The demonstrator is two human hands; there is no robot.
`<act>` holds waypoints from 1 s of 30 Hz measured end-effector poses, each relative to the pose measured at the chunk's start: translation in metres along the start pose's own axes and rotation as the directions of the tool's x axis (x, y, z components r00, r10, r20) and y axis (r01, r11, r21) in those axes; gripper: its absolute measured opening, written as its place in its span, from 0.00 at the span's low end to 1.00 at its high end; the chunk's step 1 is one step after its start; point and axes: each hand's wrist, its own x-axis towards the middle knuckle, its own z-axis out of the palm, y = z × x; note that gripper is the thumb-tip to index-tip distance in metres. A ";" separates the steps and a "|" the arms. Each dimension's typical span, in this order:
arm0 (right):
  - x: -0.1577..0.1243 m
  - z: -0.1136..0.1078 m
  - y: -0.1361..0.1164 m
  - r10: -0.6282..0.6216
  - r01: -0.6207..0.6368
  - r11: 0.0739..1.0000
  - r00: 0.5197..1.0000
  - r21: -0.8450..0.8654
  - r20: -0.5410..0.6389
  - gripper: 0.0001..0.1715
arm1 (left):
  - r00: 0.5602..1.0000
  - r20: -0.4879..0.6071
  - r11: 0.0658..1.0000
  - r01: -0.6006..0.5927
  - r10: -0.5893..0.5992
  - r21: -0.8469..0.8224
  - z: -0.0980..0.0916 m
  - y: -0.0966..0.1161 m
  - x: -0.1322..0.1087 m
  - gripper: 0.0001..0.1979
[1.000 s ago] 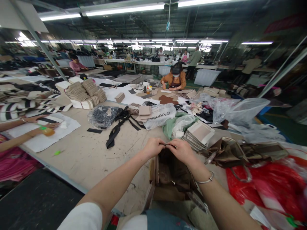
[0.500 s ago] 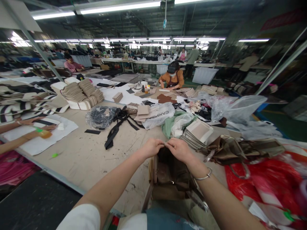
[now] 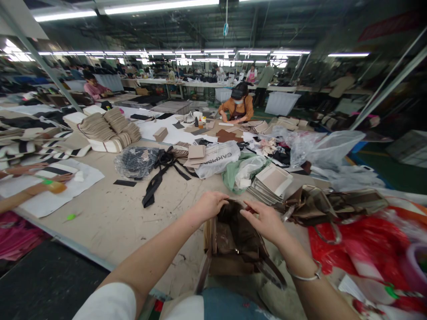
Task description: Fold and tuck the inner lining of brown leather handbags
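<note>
A brown handbag (image 3: 230, 265) stands on the table edge in front of me, its mouth facing up and its dark lining showing. My left hand (image 3: 211, 206) pinches the far rim of the bag near its left corner. Thumb and fingers apart, my right hand (image 3: 263, 218) hovers at the right side of the mouth and holds nothing. A strap (image 3: 271, 273) hangs in a loop at the bag's right side. What lies deep inside the bag is too dark to make out.
Right of the bag lie stacked beige panels (image 3: 271, 181), more brown bags (image 3: 310, 206) and red plastic (image 3: 363, 240). Ahead are a white printed bag (image 3: 218, 160) and black straps (image 3: 151, 189). A co-worker's hand (image 3: 63, 178) is at far left; another person (image 3: 237, 106) sits opposite.
My right hand has let go of the far rim and moved right and slightly down, its fingers spreading. The bag's mouth now shows wider. My left hand stays at the rim.
</note>
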 end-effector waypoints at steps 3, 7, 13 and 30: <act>0.005 0.001 -0.008 0.023 -0.027 0.996 0.999 -0.091 -0.039 0.22 | 1.000 0.011 0.999 -0.014 0.014 0.040 0.001 0.000 0.005 0.13; 0.019 0.004 -0.026 0.010 -0.020 0.962 0.999 -0.271 -0.037 0.17 | 1.000 -0.005 0.999 -0.020 0.020 0.037 0.001 0.001 0.007 0.12; 0.031 0.015 -0.036 -0.036 0.027 0.883 0.999 -0.469 -0.011 0.17 | 0.998 -0.050 0.998 -0.030 0.033 0.048 0.000 0.000 0.002 0.10; 0.010 0.009 -0.002 0.001 -0.005 0.993 1.000 0.122 0.029 0.34 | 0.986 0.123 0.993 -0.115 0.109 0.040 -0.016 0.013 0.008 0.17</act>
